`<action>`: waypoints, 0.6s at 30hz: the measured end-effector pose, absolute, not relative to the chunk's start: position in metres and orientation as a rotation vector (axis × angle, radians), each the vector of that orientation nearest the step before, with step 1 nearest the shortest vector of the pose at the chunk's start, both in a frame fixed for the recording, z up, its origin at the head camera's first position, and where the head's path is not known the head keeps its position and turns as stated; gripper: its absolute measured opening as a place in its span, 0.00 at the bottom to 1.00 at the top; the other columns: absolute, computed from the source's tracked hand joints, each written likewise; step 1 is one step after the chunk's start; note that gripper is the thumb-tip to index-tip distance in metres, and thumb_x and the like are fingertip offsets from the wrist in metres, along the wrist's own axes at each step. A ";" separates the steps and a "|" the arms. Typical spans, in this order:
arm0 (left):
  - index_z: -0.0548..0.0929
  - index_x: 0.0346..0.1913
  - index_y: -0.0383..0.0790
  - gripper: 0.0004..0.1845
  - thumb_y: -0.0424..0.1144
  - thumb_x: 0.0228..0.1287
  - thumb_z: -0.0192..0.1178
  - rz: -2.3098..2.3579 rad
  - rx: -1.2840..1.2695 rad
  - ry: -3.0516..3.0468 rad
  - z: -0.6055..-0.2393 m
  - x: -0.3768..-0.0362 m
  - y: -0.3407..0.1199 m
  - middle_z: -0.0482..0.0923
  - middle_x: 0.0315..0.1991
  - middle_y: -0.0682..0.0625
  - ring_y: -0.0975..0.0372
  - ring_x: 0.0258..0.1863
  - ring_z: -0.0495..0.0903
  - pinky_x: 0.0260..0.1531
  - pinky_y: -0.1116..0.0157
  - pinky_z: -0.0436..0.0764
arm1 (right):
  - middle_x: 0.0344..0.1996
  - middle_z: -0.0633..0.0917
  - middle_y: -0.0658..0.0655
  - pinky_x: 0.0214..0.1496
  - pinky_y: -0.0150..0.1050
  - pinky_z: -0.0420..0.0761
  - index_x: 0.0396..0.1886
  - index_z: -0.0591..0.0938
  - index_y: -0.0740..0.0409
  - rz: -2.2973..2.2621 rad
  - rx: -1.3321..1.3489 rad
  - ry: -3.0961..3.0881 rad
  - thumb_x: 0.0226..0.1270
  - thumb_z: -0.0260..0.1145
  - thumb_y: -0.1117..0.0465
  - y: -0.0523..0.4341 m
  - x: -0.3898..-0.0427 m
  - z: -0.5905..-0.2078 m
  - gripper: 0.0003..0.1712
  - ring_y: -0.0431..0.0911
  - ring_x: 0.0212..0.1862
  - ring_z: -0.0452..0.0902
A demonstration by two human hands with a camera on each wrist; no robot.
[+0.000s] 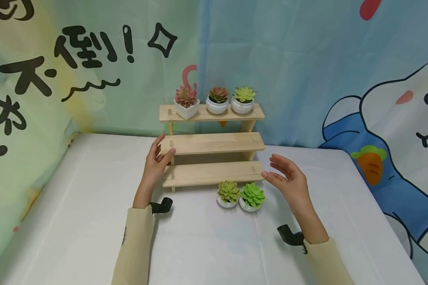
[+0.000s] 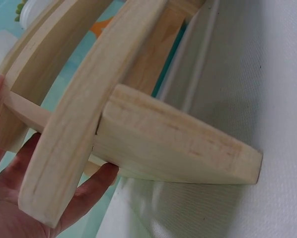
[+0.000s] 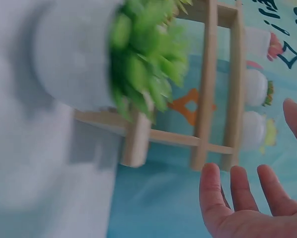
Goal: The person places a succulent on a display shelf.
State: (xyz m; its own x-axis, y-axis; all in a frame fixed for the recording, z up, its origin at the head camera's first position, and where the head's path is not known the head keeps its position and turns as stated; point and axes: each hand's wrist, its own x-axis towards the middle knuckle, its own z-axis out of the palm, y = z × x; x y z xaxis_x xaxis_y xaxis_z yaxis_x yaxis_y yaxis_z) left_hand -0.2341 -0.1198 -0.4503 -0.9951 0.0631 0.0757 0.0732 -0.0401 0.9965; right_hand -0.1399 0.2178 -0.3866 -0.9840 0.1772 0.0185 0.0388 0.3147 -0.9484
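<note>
Three-tier wooden plant stand point(image 1: 214, 144) sits straight ahead at 12 o'clock from you, on the white-covered table point(image 1: 207, 249). Your left hand point(image 1: 155, 160), at the stand's 9 o'clock, grips the left end of the middle tier point(image 1: 214, 143), thumb at the front edge and fingers behind. Your right hand point(image 1: 290, 176), between 3 and 4 o'clock, holds nothing; its thumb stands wide of its lightly curved fingers, near the right end of the bottom tier point(image 1: 214, 174).

Along the top tier point(image 1: 167, 113) you have a pink-red succulent point(image 1: 186, 102) in an angular white pot at 11 o'clock, a russet succulent point(image 1: 218, 99) in a round white pot at 12, and a yellow-green succulent point(image 1: 243, 99) in another at 1. Toward 5 o'clock, on the table before the stand, an olive-green succulent point(image 1: 228, 192) and a bright green succulent point(image 1: 252, 196) sit side by side in white pots. Behind everything hangs a printed backdrop point(image 1: 289, 59), black lettering point(image 1: 89, 52) at 10 o'clock.
</note>
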 end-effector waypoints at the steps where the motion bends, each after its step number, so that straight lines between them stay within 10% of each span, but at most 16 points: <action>1: 0.56 0.77 0.50 0.34 0.39 0.72 0.57 -2.257 -0.149 -2.175 -0.450 -0.234 -0.120 0.52 0.76 0.45 0.53 0.54 0.74 0.42 0.74 0.76 | 0.65 0.71 0.59 0.53 0.21 0.73 0.70 0.68 0.59 1.781 -0.209 -2.441 0.65 0.70 0.59 0.217 -0.137 -0.390 0.36 0.42 0.62 0.68; 18: 0.56 0.77 0.49 0.35 0.39 0.72 0.58 -2.260 -0.112 -2.182 -0.447 -0.231 -0.119 0.47 0.77 0.46 0.56 0.55 0.74 0.44 0.73 0.75 | 0.68 0.67 0.60 0.52 0.20 0.72 0.71 0.64 0.63 1.963 -0.411 -2.492 0.63 0.69 0.69 0.208 -0.098 -0.439 0.39 0.37 0.57 0.66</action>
